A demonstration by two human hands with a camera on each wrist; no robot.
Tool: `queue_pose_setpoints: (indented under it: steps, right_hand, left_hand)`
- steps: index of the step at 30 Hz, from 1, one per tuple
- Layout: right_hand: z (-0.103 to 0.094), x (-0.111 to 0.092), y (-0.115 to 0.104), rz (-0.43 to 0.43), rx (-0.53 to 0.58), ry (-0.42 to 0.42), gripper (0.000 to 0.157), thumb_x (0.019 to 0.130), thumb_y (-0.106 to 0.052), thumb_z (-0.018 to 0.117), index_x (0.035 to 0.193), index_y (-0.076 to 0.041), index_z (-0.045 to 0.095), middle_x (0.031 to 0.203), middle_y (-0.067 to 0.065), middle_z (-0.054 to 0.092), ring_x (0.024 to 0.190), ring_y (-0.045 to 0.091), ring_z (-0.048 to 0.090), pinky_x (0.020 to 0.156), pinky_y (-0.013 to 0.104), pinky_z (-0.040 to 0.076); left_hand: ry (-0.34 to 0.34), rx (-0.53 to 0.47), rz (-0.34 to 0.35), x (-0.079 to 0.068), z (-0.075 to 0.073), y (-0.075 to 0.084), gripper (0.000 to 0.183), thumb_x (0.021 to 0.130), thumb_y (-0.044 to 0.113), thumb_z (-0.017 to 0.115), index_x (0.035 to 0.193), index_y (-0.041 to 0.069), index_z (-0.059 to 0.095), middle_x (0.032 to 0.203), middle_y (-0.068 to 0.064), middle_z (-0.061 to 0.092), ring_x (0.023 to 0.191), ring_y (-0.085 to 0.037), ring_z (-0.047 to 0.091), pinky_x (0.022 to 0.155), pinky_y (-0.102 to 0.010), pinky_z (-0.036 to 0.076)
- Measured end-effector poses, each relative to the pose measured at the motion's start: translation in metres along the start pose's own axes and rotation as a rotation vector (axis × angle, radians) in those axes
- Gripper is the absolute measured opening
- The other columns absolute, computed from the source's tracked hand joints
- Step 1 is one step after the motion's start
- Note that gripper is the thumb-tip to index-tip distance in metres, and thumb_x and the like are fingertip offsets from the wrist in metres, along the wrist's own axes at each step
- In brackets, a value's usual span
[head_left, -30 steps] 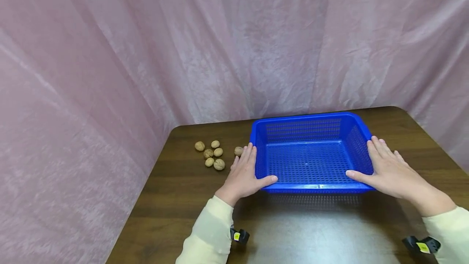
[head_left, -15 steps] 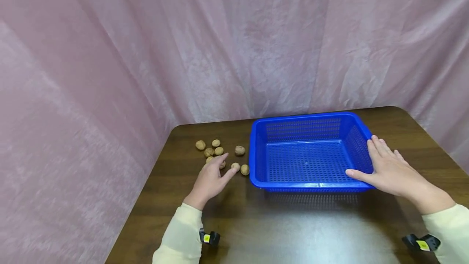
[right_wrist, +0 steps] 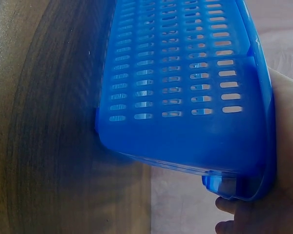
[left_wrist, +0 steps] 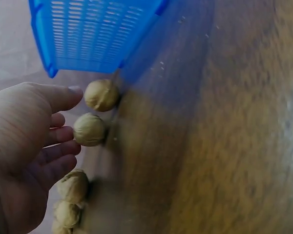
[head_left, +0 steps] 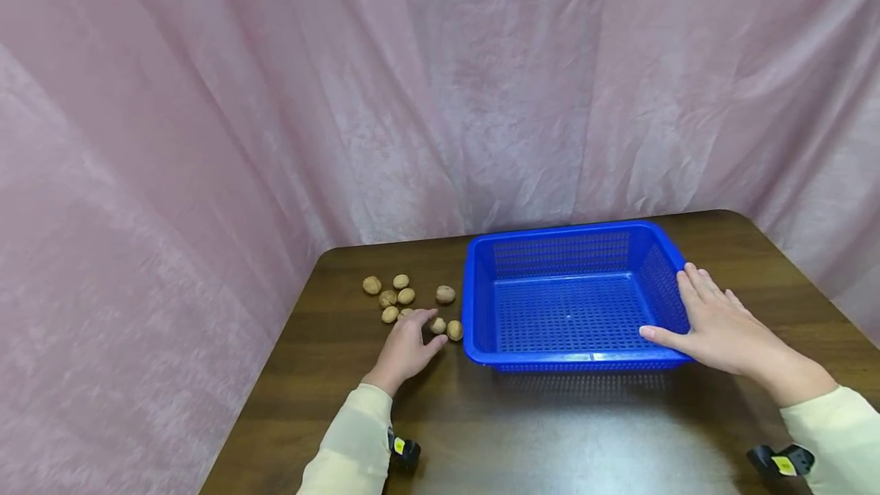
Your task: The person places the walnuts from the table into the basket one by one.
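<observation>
My left hand reaches over the table with thumb and fingers apart, beside a walnut. A second walnut lies just right of it, against the basket's near left corner. In the left wrist view, the thumb tip is close to one walnut and fingertips are right at another walnut; nothing is held. The blue plastic basket stands upright with a bare mesh bottom. On its right rim rests my right hand, fingers straight along the outside and thumb spread over the near corner.
Several more walnuts lie in a loose cluster beyond my left hand. A lone walnut sits between the cluster and the basket. The brown wooden table ends at a pink curtain behind and to the left.
My left hand has left the basket's left rim and moved left to the walnuts, then lowered close beside one. My right hand stays on the basket. The head view has tipped slightly.
</observation>
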State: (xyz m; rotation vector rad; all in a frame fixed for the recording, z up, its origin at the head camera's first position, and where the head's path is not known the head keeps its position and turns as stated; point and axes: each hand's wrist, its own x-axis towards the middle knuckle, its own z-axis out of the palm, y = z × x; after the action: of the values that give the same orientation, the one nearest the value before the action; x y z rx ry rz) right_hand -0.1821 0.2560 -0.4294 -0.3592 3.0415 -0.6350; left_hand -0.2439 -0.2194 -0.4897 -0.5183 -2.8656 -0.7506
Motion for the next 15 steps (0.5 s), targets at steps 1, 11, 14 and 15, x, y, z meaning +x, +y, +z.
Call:
queue_pose_setpoints:
  steps: [1,11,14,15]
  right_hand:
    - [0.000,0.000,0.000,0.000,0.003,0.001,0.115,0.085,-0.066,0.056,0.146,0.016,0.004,0.151,0.037,-0.004,0.140,0.048,-0.010,0.104,0.071,0.003]
    - [0.001,0.000,0.000,0.004,-0.004,0.000,0.114,0.086,-0.066,0.055,0.147,0.015,0.003,0.152,0.036,-0.006,0.140,0.048,-0.009,0.104,0.070,0.005]
    - [0.002,0.000,0.001,0.007,-0.001,-0.003,0.114,0.086,-0.066,0.055,0.147,0.015,0.003,0.152,0.035,-0.007,0.140,0.048,-0.009,0.104,0.070,0.004]
    - [0.003,-0.001,0.001,0.008,-0.002,-0.002,0.114,0.086,-0.067,0.055,0.147,0.015,0.003,0.152,0.035,-0.007,0.140,0.048,-0.009,0.104,0.070,0.004]
  left_hand:
    - [0.000,0.003,0.007,0.001,0.002,-0.001,0.049,0.087,0.025,0.072,0.128,0.001,0.059,0.128,-0.012,0.059,0.121,-0.028,0.052,0.101,-0.044,0.040]
    - [-0.047,0.046,0.030,0.005,0.016,-0.007,0.046,0.086,0.017,0.073,0.127,0.004,0.060,0.128,-0.012,0.059,0.121,-0.028,0.053,0.102,-0.043,0.040]
    - [-0.048,0.059,0.030,0.005,0.019,-0.008,0.045,0.085,0.016,0.074,0.126,0.005,0.061,0.127,-0.011,0.060,0.120,-0.028,0.053,0.101,-0.043,0.041]
    - [-0.049,0.063,0.029,0.005,0.019,-0.009,0.045,0.085,0.016,0.074,0.126,0.005,0.062,0.127,-0.011,0.060,0.120,-0.027,0.054,0.101,-0.042,0.041]
